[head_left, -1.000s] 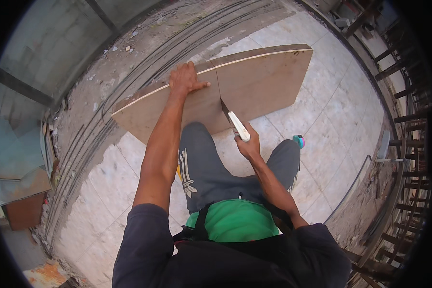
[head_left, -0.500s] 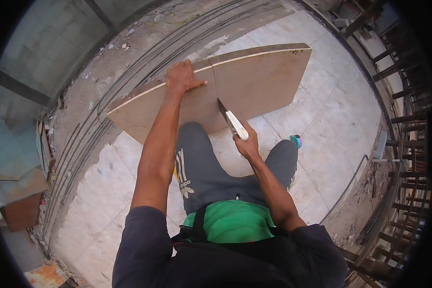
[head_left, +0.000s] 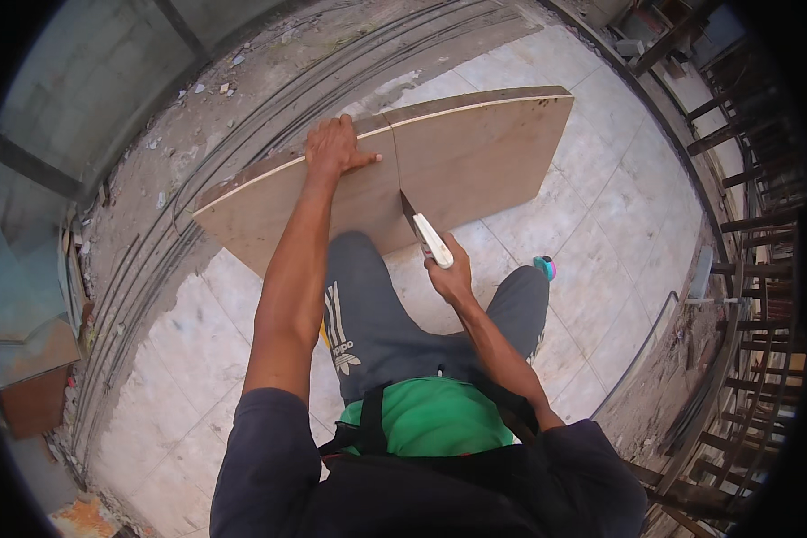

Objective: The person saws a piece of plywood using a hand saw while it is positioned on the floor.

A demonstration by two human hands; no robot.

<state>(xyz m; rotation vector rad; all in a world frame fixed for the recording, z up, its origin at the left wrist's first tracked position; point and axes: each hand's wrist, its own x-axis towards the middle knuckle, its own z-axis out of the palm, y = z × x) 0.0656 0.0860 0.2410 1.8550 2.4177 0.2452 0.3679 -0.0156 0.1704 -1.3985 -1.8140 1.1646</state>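
Observation:
A broad brown wooden board (head_left: 484, 148) with a pale edge stands up on its side in front of my knees, leaning against or close to my left knee. My left hand (head_left: 334, 146) is clamped over its top edge, with the thumb stretched along the near face. From that top edge a thin dark cut line runs down the face. At the lower end of the visible line, a handsaw (head_left: 432, 240) meets the board with its dark blade. The white handle of the saw is gripped in my right hand (head_left: 453, 272); most of the blade is hidden.
Pale floor tiles (head_left: 601, 215) lie under the board. Long dark rods or cables (head_left: 125, 332) curve along the left and far side. A small turquoise and pink round item (head_left: 545, 266) sits by my right knee. Dark wooden framework (head_left: 762, 296) lines the right.
My right hand and the saw have drawn back slightly toward me. The left hand keeps its place on the board's top edge. The whole view has shifted a little.

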